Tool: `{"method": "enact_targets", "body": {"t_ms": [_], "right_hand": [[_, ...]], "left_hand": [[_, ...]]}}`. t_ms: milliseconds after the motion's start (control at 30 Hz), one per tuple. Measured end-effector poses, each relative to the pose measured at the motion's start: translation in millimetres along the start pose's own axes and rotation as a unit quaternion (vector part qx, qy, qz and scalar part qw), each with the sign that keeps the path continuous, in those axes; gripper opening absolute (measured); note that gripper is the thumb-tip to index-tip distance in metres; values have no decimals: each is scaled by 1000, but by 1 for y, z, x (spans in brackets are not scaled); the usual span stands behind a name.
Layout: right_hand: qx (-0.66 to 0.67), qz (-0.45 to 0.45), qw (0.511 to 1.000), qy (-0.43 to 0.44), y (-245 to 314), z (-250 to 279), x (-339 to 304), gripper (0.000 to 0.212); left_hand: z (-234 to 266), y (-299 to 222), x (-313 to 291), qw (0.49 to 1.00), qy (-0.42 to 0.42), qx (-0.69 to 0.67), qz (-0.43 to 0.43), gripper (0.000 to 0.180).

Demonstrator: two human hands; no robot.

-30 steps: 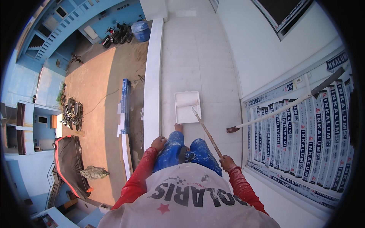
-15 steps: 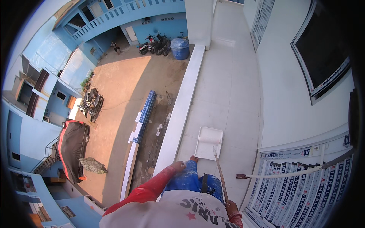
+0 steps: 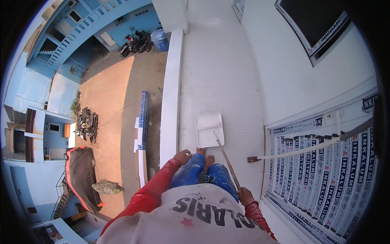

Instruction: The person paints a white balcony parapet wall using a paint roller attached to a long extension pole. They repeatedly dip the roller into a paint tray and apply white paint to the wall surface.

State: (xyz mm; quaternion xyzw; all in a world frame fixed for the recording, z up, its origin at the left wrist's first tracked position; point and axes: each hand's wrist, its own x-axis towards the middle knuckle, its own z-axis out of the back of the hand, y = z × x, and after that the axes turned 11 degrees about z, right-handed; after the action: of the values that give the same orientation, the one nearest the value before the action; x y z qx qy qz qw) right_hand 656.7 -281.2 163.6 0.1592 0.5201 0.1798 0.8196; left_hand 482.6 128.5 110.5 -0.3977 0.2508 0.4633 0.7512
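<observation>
Below centre, your right hand [image 3: 244, 195] clamped its fingers round the pole [image 3: 227, 161], best guided lightly over the tray [image 3: 208, 140]; your left hand's [image 3: 182, 157] were unclear.

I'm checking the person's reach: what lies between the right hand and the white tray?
In the head view, a long handle spans from the right hand to the white tray, above pale floor and alongside blue trousers.
</observation>
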Motion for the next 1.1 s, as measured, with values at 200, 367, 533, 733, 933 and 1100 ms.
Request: {"method": "enact_targets", "body": {"t_ms": [200,367,533,733,933,1100], "right_hand": [[-21,14,1000,-1,21,35,23,31],[-22,32,999,-13,30,54,59,30],[24,21,999,-27,40,64,95,30],[49,49,997,-45,59,68,134,29],[-16,72,993,-91,65,62,167,34],[-81,97,983,-134,45,40,155,34]], "left_hand": [[3,-30,2,999,-24,-27,7,44],[2,-19,6,997,-53,-57,16,44],[3,13,18,992,-96,-86,8,43],[3,47,29,984,-122,-132,13,43],[-8,64,22,978,-102,-167,77,47],[-13,84,8,989,-89,-78,86,45]]}}
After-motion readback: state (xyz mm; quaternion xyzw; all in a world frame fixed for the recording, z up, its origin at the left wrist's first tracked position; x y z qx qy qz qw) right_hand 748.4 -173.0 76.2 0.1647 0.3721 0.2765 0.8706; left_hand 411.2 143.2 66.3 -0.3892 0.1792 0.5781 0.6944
